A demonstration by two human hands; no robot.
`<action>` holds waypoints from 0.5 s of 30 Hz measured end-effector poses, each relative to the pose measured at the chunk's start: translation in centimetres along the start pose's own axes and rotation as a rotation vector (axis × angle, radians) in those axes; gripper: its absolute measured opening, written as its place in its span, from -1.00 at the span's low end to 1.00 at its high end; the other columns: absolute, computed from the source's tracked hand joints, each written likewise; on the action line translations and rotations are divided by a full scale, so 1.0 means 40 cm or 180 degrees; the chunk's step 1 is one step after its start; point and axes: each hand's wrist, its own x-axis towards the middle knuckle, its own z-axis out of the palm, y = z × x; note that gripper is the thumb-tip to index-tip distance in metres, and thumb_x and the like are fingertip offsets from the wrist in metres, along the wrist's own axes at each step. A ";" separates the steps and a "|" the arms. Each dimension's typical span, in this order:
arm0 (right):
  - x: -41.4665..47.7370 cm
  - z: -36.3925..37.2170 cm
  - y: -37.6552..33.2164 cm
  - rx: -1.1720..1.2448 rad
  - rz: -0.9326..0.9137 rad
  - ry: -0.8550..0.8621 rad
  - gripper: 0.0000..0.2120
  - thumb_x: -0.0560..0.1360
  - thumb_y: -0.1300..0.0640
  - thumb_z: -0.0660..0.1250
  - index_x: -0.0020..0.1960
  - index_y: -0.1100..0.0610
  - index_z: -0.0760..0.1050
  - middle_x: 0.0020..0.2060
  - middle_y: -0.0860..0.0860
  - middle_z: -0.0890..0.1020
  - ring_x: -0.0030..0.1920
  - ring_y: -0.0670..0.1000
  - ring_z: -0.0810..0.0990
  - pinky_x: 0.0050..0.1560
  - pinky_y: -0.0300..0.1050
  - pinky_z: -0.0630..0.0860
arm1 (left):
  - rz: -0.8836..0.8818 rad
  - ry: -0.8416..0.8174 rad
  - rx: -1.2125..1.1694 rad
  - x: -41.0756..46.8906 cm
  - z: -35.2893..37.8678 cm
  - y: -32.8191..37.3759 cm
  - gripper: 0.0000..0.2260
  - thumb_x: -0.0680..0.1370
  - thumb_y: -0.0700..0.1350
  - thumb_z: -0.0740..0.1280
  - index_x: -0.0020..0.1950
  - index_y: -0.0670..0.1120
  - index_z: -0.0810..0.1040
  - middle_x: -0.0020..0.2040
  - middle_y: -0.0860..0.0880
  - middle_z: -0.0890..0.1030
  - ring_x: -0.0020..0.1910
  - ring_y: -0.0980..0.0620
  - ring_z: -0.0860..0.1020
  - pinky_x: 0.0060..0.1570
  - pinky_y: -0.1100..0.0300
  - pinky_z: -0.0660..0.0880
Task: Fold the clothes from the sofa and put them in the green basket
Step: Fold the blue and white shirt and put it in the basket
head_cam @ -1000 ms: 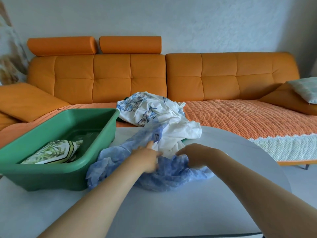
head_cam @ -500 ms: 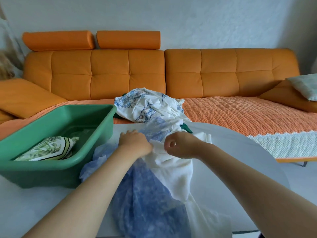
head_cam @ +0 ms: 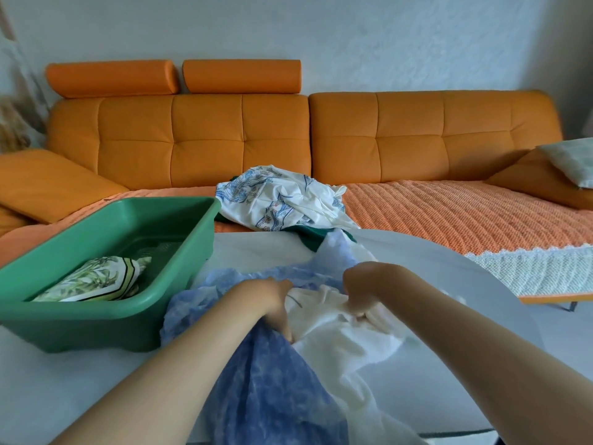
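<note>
Head view: garment (head_cam: 272,380) apparently lengthwise, nearward

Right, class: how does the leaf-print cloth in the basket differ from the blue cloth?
The leaf cloth is folded in the basket; the blue cloth sprawls crumpled on the table. The leaf cloth is untouched; left hand and right hand grip the blue cloth. Both are patterned.

One view only, worn on the person's head, facing forward and tilted down. The table (head_cam: 96,380) lies very near, filling the lower half and running out under the bottom edge. Beyond the table's far edge the sofa (head_cam: 417,139) faces the camera squarely, with the wall (head_cam: 353,36) behind it.
</note>
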 end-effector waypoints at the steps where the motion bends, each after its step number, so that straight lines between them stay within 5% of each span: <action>1: -0.012 0.003 0.007 0.0232 0.0059 -0.0219 -0.75 0.41 -0.03 0.43 -0.16 0.17 0.55 -0.38 0.02 0.61 -0.39 0.03 0.61 -0.25 -0.15 0.56 | 0.0131 -0.0005 -0.0070 0.009 -0.002 0.002 0.00 0.26 0.20 0.57 0.56 0.18 0.08 0.54 -0.01 0.27 0.39 -0.13 0.43 0.25 -0.07 0.48; 3: -0.037 0.006 0.022 0.0833 0.0152 -0.0785 -0.64 0.40 -0.11 0.43 -0.18 0.22 0.57 -0.39 0.12 0.68 -0.47 0.11 0.65 -0.24 -0.09 0.63 | 0.0328 0.0229 -0.0062 0.021 -0.007 0.005 -0.09 0.31 0.13 0.56 0.55 0.19 0.14 0.53 0.04 0.31 0.38 -0.08 0.43 0.28 -0.02 0.44; 6: -0.060 0.002 0.039 0.1407 0.0133 -0.1247 -0.46 0.46 -0.34 0.32 -0.16 0.18 0.55 -0.40 0.10 0.68 -0.43 0.13 0.65 -0.25 -0.05 0.62 | 0.0198 0.1509 0.0654 0.040 -0.020 0.005 -0.33 0.44 0.11 0.43 0.50 0.12 0.24 0.44 -0.02 0.38 0.40 -0.10 0.37 0.35 -0.02 0.28; 9: -0.052 -0.003 0.048 0.1687 -0.0067 -0.0278 -0.43 0.56 -0.36 0.12 -0.13 0.07 0.66 -0.33 0.02 0.71 -0.34 0.04 0.65 -0.16 -0.10 0.59 | -0.0149 0.2169 0.0976 0.043 -0.031 0.007 -0.42 0.46 0.04 0.40 0.43 0.06 0.29 0.38 -0.08 0.35 0.34 -0.13 0.33 0.23 0.01 0.28; 12: -0.023 0.011 0.044 0.1430 -0.0322 0.1208 -0.77 0.59 -0.04 0.24 0.06 -0.02 0.65 0.00 -0.04 0.68 0.04 0.01 0.62 0.12 -0.03 0.55 | -0.0197 0.2220 0.0543 0.038 -0.035 0.020 -0.52 0.47 -0.18 0.38 0.33 -0.05 0.30 0.29 -0.13 0.36 0.23 -0.14 0.44 -0.05 0.09 0.37; 15: 0.013 0.052 0.026 0.1313 -0.0611 0.1019 -0.55 0.57 0.02 0.29 0.45 -0.14 0.37 0.34 -0.06 0.50 0.30 0.06 0.48 0.23 -0.08 0.39 | -0.0371 0.1724 -0.0396 0.024 -0.033 0.037 -0.59 0.52 -0.12 0.32 0.32 -0.11 0.29 0.27 -0.15 0.48 0.18 -0.18 0.54 -0.14 0.08 0.37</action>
